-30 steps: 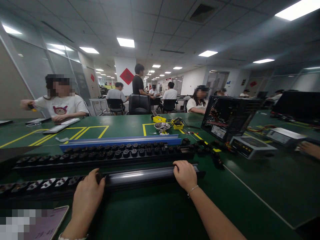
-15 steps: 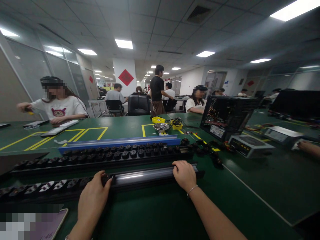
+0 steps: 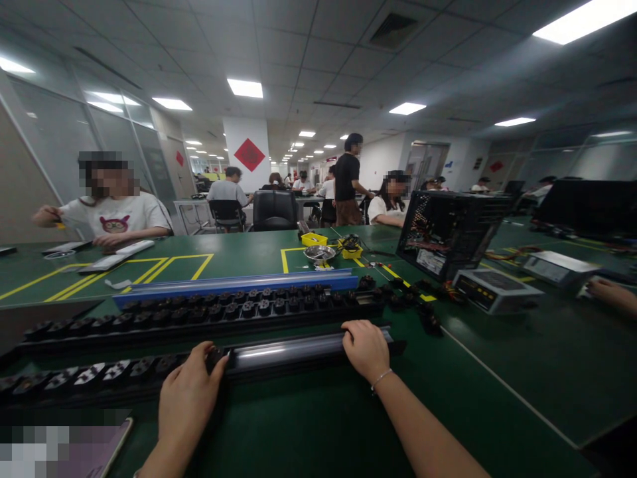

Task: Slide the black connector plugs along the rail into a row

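Note:
In front of me lies a long black power-strip rail [image 3: 293,350], its right half showing a shiny bare inside. Several black socket modules [image 3: 117,372] sit in a row along its left half. My left hand [image 3: 188,392] pinches one black socket module [image 3: 215,358] at the right end of that row, thumb and fingers to either side of it. My right hand [image 3: 367,350] is closed over the rail near its right end, fingers curled across the far edge.
Behind it lie another rail filled with socket modules [image 3: 249,308] and a blue rail [image 3: 239,284]. Loose modules, a metal bowl [image 3: 319,253], yellow trays [image 3: 314,239], an open computer case [image 3: 450,232] and a power supply [image 3: 497,290] stand beyond. A phone [image 3: 89,445] lies near left.
My left hand has shifted slightly right along the rail with the socket module. My right hand stays put. A standing person in the background has moved right.

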The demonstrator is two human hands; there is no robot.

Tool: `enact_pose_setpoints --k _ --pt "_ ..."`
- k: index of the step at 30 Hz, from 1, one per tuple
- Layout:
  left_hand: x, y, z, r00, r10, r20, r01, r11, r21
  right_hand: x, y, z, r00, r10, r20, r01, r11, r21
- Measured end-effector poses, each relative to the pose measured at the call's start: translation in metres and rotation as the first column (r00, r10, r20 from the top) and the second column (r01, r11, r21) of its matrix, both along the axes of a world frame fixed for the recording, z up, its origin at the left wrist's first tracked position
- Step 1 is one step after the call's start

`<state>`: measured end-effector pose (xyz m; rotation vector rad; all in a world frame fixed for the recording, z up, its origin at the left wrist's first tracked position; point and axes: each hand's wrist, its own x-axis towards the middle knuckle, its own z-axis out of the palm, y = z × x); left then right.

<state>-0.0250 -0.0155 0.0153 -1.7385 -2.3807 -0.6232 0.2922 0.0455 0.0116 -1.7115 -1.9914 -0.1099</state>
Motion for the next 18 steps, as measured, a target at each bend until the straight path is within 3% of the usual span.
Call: enact_pose_setpoints --k 18 --pt "0.015 0.001 0.004 0.988 0.021 0.151 -0.011 0.998 -0.069 0.001 0.001 0.0 1.0 0.0 -0.009 0.0 1.0 -0.008"
